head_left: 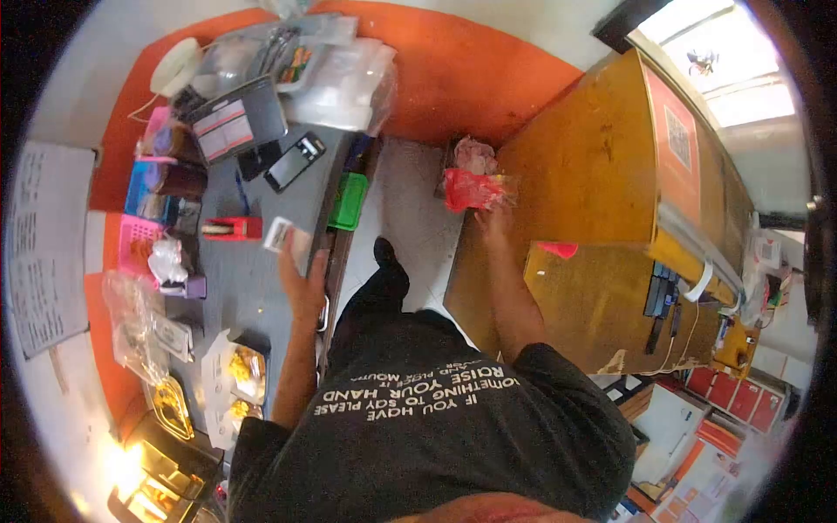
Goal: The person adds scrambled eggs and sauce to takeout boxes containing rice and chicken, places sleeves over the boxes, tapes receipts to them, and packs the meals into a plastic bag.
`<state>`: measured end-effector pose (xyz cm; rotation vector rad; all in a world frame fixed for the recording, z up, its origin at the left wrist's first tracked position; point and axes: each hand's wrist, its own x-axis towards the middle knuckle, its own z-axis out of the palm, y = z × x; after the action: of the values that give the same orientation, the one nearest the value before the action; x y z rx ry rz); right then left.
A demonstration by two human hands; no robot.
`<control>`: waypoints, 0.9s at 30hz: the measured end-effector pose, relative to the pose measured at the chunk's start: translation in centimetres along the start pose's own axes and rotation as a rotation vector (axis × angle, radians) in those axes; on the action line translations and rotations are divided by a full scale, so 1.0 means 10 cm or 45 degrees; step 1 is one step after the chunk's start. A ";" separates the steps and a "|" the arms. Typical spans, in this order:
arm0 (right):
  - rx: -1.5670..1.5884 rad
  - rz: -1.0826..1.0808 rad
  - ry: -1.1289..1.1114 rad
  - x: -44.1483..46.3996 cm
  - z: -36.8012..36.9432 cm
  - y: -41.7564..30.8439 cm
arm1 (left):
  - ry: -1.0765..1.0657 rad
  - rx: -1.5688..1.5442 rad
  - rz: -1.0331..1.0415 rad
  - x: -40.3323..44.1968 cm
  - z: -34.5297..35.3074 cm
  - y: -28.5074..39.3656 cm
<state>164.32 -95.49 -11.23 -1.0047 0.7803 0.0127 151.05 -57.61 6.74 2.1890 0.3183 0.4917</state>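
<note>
I have a small white pack (278, 234) at my left hand (303, 286)'s fingertips and red plastic (466, 190) just beyond my right hand (494, 226); whether either grips, I can't tell

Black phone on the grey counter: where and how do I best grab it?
I'd pinch the black phone across its long edges, coming from the aisle edge of the counter: it appears to lie flat, narrow across, and the tablet crowds its other side.

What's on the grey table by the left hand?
On the grey table: a phone, a screen and a red gadget. The left hand is at a small pale item; anything beneath them is covered.
</note>
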 end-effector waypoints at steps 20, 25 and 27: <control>-0.314 0.097 0.169 4.28 0.00 1.72 | -0.929 0.302 -0.585 -0.13 2.01 -0.69; -0.348 0.169 0.129 4.66 -0.03 1.89 | -0.935 0.465 -0.650 -0.18 2.07 -0.70; -0.420 0.180 0.127 4.66 -0.02 1.83 | -0.911 0.441 -0.768 -0.16 2.02 -0.65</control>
<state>192.01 -100.90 -52.61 -1.2673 0.9598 0.2203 158.35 -68.23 -10.16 2.2764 0.6596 -0.7102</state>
